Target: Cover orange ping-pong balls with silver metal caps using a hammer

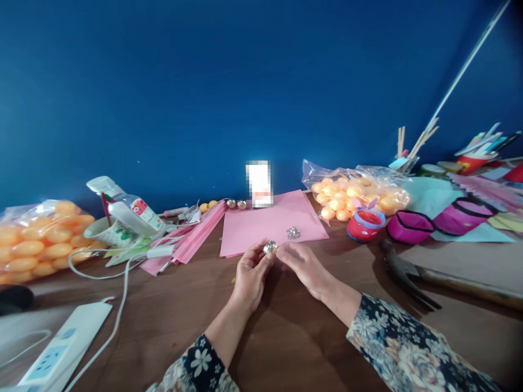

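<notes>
My left hand pinches a shiny silver-gold ball between thumb and fingers, just in front of the pink paper sheets. On the ball's right side, the fingers of my right hand are bent together close against it. Whatever sits between those right fingertips is hidden or too small to name. A small heap of silvery pieces lies on the pink paper beyond my right hand. Two similar shiny balls rest at the paper's back left edge.
A hammer lies at right, near magenta fabric containers and a red cup. Bags of orange balls stand at both sides. At left are pink strips, a bottle, a white cable and a power strip.
</notes>
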`<state>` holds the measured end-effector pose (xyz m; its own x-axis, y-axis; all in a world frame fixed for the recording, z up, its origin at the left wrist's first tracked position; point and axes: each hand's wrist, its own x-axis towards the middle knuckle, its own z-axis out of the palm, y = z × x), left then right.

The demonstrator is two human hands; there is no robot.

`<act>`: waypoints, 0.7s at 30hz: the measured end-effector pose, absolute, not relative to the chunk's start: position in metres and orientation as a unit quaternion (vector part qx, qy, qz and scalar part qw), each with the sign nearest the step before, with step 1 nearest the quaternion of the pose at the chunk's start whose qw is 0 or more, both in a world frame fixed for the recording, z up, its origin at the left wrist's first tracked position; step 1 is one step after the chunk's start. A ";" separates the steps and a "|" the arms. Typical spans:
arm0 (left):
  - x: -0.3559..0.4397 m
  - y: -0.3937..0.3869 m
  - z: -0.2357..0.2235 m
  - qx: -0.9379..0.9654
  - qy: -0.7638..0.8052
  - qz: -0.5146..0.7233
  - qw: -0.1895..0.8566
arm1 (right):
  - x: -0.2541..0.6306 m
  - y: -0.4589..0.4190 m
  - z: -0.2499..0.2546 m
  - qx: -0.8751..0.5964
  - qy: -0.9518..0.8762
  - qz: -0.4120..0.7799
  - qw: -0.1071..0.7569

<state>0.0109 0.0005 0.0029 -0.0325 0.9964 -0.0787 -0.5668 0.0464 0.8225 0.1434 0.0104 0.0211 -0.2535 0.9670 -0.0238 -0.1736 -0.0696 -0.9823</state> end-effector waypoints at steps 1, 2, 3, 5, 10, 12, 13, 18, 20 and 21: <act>0.011 0.000 0.003 0.299 0.360 0.622 0.627 | 0.143 0.011 0.021 -0.397 -0.501 0.614 0.463; 0.011 0.000 0.003 0.299 0.363 0.621 0.627 | 0.144 0.011 0.021 -0.398 -0.502 0.613 0.462; 0.011 0.000 0.003 0.298 0.365 0.620 0.627 | 0.144 0.011 0.021 -0.399 -0.503 0.613 0.461; 0.011 0.000 0.004 0.297 0.369 0.620 0.625 | 0.144 0.011 0.020 -0.397 -0.506 0.612 0.461; 0.011 0.000 0.004 0.302 0.371 0.620 0.621 | 0.144 0.011 0.020 -0.399 -0.504 0.616 0.455; 0.011 0.000 0.003 0.305 0.367 0.620 0.622 | 0.144 0.012 0.021 -0.401 -0.500 0.619 0.453; 0.011 0.000 0.003 0.306 0.366 0.621 0.622 | 0.144 0.012 0.021 -0.401 -0.499 0.621 0.452; 0.011 0.000 0.005 0.308 0.371 0.620 0.619 | 0.143 0.012 0.022 -0.409 -0.494 0.626 0.444; 0.012 0.000 0.005 0.309 0.373 0.620 0.617 | 0.144 0.012 0.023 -0.411 -0.490 0.629 0.442; 0.012 0.000 0.004 0.311 0.373 0.620 0.616 | 0.144 0.012 0.023 -0.412 -0.488 0.631 0.441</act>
<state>0.0117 0.0002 0.0041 -0.0476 0.9961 -0.0749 -0.5324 0.0382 0.8456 0.1438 0.0122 0.0229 -0.2722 0.9580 -0.0902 -0.1546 -0.1361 -0.9786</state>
